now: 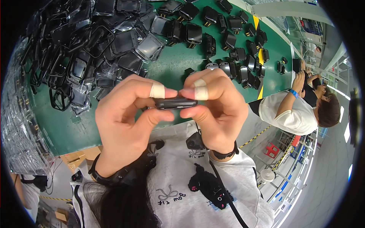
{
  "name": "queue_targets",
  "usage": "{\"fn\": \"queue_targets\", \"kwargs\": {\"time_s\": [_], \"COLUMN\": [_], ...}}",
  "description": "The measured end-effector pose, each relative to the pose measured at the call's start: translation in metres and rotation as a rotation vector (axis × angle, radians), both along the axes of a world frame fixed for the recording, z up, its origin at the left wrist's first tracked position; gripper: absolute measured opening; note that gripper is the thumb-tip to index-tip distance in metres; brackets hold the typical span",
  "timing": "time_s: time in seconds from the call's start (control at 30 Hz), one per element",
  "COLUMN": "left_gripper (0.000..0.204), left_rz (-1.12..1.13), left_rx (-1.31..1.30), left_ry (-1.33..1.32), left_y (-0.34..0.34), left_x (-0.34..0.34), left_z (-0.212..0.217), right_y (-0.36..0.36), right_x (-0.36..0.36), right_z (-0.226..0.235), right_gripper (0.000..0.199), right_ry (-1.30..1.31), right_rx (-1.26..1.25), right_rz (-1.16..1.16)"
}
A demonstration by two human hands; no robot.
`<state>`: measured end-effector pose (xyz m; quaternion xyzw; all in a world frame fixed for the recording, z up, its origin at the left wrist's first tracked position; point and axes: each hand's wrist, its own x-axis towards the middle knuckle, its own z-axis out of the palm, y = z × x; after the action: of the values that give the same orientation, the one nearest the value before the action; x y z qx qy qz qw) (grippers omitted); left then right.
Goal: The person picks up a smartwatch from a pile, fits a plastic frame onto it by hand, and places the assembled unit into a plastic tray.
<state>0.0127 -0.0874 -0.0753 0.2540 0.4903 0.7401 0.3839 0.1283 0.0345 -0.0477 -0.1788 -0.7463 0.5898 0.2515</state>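
A slim, glossy black device with rounded ends (176, 103) is held edge-on in front of my chest; its exact kind I cannot make out. My left hand (121, 117) pinches its left end between thumb and fingers. At the other end, my right hand (224, 110) grips it the same way, index finger on top and thumb below. Both index fingers wear pale tape, and their tips nearly meet above the device. Beyond my hands, several small black square units with gold-coloured prongs (194, 34) stand on the green table (163, 74).
A heap of black frames and plastic-wrapped black panels (125, 41) covers the table's left side. Stacked clear plastic trays (23, 125) stand at the far left. Yellow-black tape (261, 57) crosses the table on the right. Co-workers, one in a white shirt (292, 114), sit along the right.
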Motion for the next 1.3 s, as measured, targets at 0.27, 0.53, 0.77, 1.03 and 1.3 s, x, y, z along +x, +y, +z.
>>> {"fn": "queue_targets", "kwargs": {"time_s": [0.27, 0.53, 0.77, 1.03, 1.3], "left_gripper": [0.016, 0.017, 0.034, 0.036, 0.025], "left_rz": [0.049, 0.130, 0.159, 0.012, 0.272], "left_rx": [0.096, -0.203, -0.471, 0.048, -0.008], "left_ry": [0.212, -0.128, 0.779, -0.561, -0.141], "left_y": [-0.002, 0.022, 0.021, -0.003, -0.057], "left_x": [-0.005, 0.002, -0.008, -0.033, -0.055], "left_z": [-0.010, 0.003, -0.004, 0.006, 0.015], "right_y": [0.000, 0.019, 0.069, 0.045, 0.031], "right_x": [-0.002, -0.009, -0.048, -0.069, -0.132], "right_z": [-0.010, 0.000, -0.006, 0.038, -0.002], "right_gripper": [0.029, 0.038, 0.041, 0.035, 0.020], "right_ry": [0.052, -0.354, -0.518, -0.124, -0.124], "right_rx": [0.016, -0.125, 1.008, 0.577, 0.977], "right_rz": [0.107, 0.010, -0.061, 0.311, 0.440]}}
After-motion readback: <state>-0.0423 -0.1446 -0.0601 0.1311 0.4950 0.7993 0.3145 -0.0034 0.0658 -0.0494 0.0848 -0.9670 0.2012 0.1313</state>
